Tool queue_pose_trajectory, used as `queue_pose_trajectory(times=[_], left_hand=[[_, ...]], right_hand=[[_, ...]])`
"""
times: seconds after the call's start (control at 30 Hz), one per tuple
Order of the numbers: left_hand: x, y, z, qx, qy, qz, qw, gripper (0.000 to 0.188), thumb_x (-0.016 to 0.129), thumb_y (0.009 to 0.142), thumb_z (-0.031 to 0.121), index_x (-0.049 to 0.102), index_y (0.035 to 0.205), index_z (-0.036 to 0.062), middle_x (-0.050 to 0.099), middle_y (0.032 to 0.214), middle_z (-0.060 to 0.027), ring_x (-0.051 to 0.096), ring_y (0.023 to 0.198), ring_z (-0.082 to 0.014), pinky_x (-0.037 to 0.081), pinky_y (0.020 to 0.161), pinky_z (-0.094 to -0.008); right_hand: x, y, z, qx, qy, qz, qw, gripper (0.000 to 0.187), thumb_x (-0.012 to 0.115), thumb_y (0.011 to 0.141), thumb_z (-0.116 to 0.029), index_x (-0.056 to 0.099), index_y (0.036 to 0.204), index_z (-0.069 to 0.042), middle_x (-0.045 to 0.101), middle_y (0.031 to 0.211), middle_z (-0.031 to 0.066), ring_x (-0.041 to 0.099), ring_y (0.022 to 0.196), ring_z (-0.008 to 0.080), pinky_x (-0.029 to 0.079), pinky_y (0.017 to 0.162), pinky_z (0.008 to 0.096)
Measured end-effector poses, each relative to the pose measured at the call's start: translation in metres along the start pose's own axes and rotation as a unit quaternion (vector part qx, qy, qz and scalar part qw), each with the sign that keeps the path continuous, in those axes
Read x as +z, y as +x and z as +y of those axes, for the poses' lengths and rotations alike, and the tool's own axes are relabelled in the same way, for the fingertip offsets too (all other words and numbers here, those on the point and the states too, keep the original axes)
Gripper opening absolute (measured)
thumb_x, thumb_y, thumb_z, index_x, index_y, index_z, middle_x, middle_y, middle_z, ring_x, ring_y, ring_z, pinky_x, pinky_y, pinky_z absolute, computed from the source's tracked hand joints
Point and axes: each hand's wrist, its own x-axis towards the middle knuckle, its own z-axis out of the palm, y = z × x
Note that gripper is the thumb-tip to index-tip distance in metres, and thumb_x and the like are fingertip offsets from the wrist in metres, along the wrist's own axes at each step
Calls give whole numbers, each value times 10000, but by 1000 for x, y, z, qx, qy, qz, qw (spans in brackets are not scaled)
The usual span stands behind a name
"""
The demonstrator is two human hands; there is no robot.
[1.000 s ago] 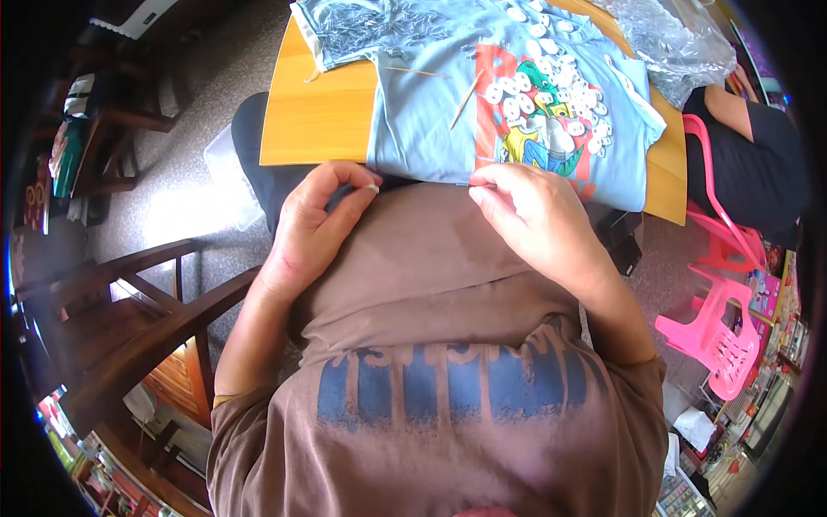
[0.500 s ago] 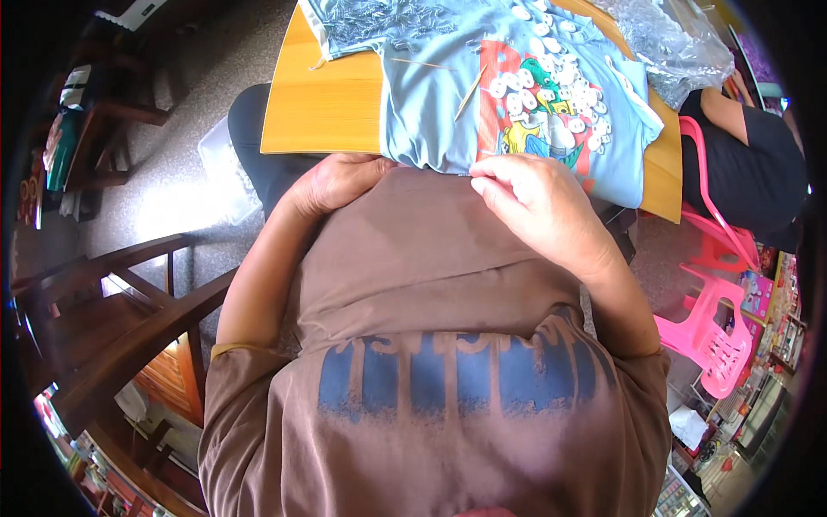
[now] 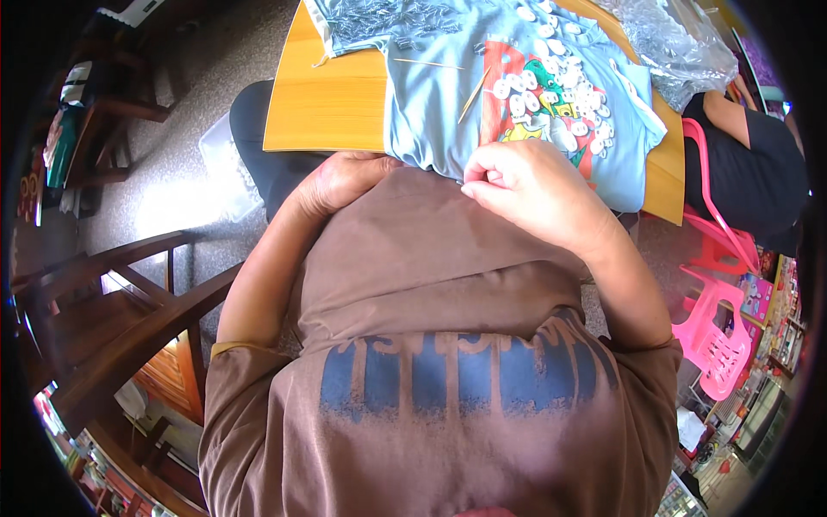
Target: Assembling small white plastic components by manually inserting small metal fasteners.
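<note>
A light blue printed T-shirt lies spread over a wooden board, its lower edge hanging toward my lap. By that edge my right hand is closed in a pinch, thumb against bent forefinger, on something tiny that I cannot make out. At the shirt's lower left, my left hand rests curled against my belly, its fingertips hidden. White plastic pieces with holes are scattered over the shirt's print. Two thin wooden sticks lie left of them.
Small shiny pieces are heaped at the shirt's far left. A clear plastic bag sits at the far right. Another person's arm is beside a pink chair. Dark wooden furniture stands at left, near a whitish bag.
My right hand has drawn slightly left and its fingers have curled in more. My left hand has shifted very little. The view has moved slightly.
</note>
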Motion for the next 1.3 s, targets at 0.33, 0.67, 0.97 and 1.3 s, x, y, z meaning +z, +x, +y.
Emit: queue_pose_trajectory(times=[0.33,0.67,0.97,1.3], left_hand=[[2,-1,5,-23,-28,-1,999,305,522,821,105,564,1098,-17,605,1048,-59,544,938,-140,407,848,-270],[3,2,-7,20,-104,40,994,281,569,798,65,583,1063,-25,613,1040,-66,551,933,-143,426,828,-275],[-4,-53,-3,12,259,361,896,132,528,838,45,546,946,-30,628,873,-98,594,797,-145,465,722,-253],[63,-70,88,327,254,81,906,275,528,676,-103,624,921,-23,642,821,-105,600,683,-228,474,617,-308]], right_hand=[[16,6,-4,-24,-156,16,987,144,532,729,-114,602,652,-15,578,621,173,591,624,331,476,607,419],[15,4,-4,-41,-92,29,994,87,547,706,-96,572,667,-22,572,615,161,586,612,330,462,568,410],[-4,-27,-14,67,330,8,942,60,575,764,-53,538,732,-19,511,580,9,484,532,79,405,524,220],[-19,-34,-31,83,517,-159,837,73,576,806,-67,560,831,-1,544,735,-38,469,679,14,386,597,165]])
